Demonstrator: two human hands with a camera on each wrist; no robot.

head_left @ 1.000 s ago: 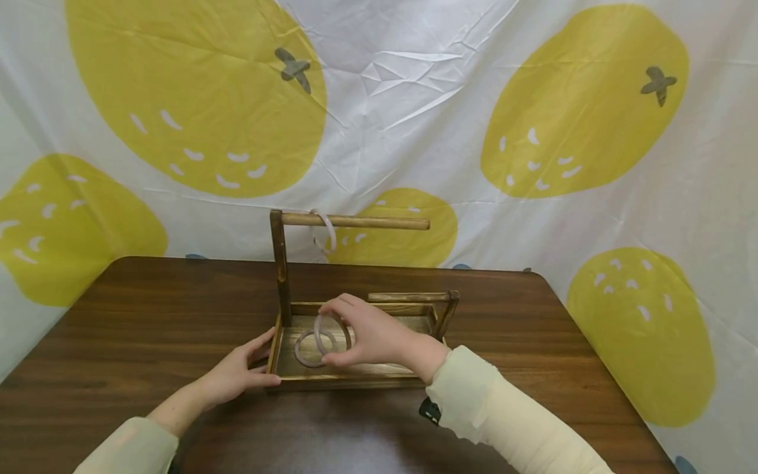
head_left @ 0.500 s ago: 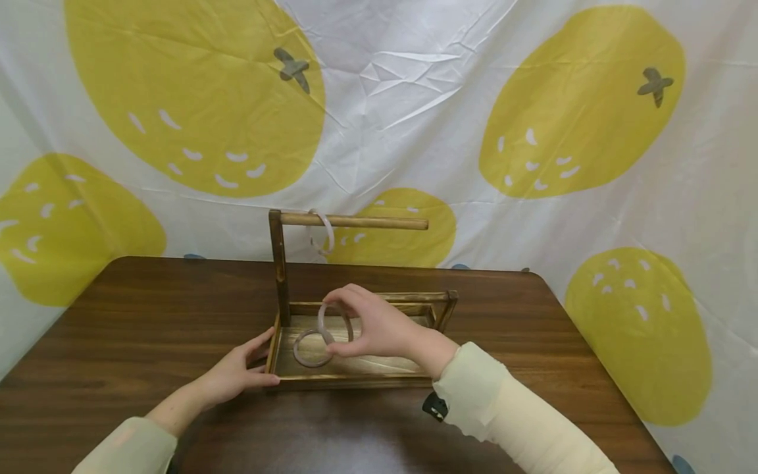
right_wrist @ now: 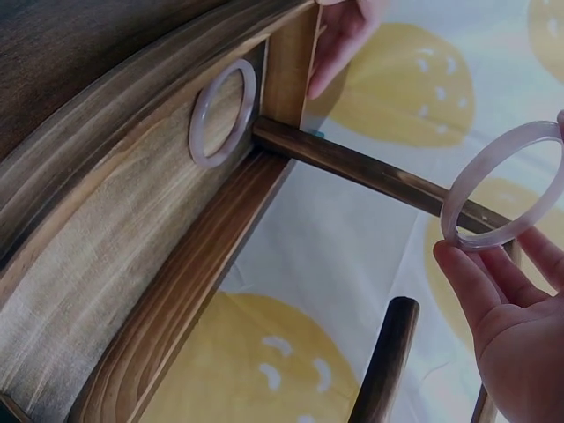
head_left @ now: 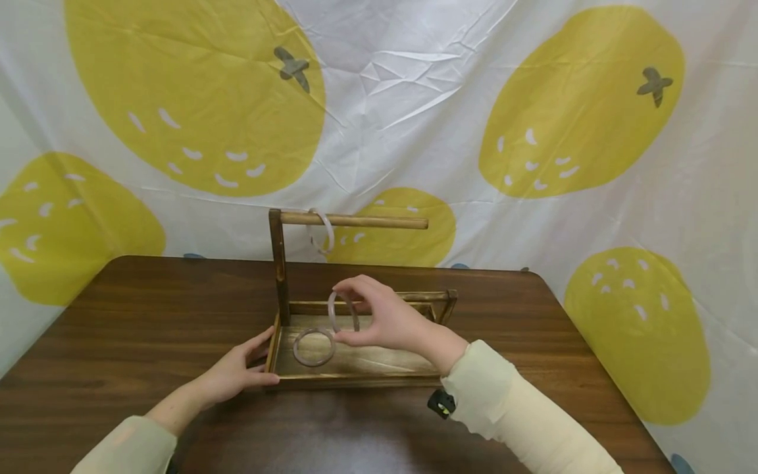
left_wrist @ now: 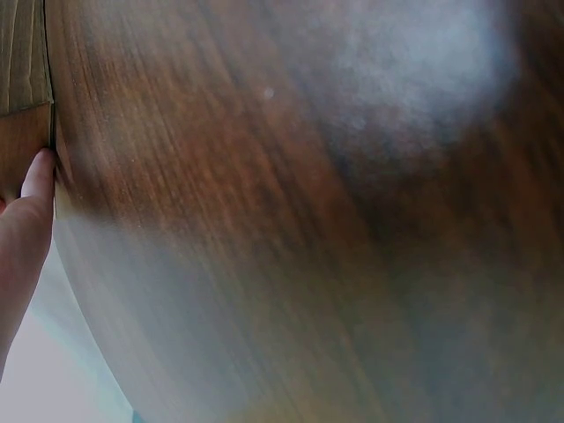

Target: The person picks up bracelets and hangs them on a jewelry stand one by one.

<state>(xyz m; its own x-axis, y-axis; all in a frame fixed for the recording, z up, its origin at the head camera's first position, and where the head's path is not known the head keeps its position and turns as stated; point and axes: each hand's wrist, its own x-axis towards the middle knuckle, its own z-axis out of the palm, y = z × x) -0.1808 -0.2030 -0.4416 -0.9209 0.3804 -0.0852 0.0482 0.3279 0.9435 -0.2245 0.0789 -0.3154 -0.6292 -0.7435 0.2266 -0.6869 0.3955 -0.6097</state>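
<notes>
My right hand (head_left: 387,319) pinches a pale lilac bangle (head_left: 331,313) upright between thumb and fingers, above the wooden tray stand (head_left: 379,362). In the right wrist view the held bangle (right_wrist: 454,207) is free of the bars. A second bangle (head_left: 314,365) lies flat on the tray floor near its left end. From the stand's tall upper bar (head_left: 379,222) hangs a third bangle (head_left: 329,236), close to the left post. My left hand (head_left: 231,375) rests against the tray's left end, its thumb at the front corner and fingers along the outer wall.
A lower bar (head_left: 423,297) on a short post (head_left: 448,308) rises at the tray's right end, partly behind my right hand. The stand sits on a dark wooden table (head_left: 533,368). Behind it hangs a white cloth (head_left: 414,131) with yellow fruit prints.
The held bangle has moved up and slightly right with my right hand, away from the bangle lying in the tray. My left hand stays at the tray's end.
</notes>
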